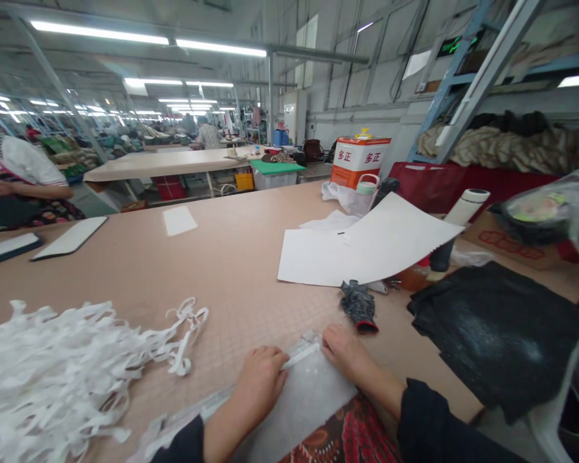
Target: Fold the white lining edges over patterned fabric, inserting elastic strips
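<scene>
A grey-white translucent sheet (309, 399) lies at the table's near edge, its far edge bunched or folded. My left hand (263, 379) has its fingers curled over that far edge on the left. A short way to the right, my right hand (340, 347) is closed on the same edge. Below the sheet shows a brown and red patterned cloth (347, 437). Just beyond my right hand lies a dark knitted glove (358, 305) with a red cuff. To the left of my left hand is a heap of white strips (62, 373).
A large white sheet (361, 247) stands partly raised behind the glove. Black sheets (502, 334) are piled at the right, near a white bottle (468, 206) and a box (359, 161). A person (29, 167) stands across the table at the far left.
</scene>
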The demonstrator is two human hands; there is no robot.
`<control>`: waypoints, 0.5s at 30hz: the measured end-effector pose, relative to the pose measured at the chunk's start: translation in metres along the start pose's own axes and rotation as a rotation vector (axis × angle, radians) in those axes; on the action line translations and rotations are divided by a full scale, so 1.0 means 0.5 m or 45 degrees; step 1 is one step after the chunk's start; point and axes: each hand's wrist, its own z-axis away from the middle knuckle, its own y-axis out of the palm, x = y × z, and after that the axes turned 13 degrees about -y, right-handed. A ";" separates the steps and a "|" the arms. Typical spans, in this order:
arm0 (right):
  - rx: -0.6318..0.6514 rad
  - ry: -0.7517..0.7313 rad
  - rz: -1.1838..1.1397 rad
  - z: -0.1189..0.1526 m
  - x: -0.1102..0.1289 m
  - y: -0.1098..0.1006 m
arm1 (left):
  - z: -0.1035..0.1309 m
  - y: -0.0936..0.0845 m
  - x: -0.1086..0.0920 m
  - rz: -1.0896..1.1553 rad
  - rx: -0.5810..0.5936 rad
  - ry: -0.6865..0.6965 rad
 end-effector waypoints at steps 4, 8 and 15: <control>-0.002 0.098 -0.259 0.003 0.006 -0.028 | -0.047 0.041 -0.044 -0.006 -0.173 0.029; -0.024 0.258 -0.811 -0.008 0.004 -0.035 | -0.075 0.077 -0.063 0.026 -0.315 0.016; -0.255 0.285 -1.064 -0.026 -0.006 0.005 | -0.100 0.091 -0.073 0.247 -0.217 -0.162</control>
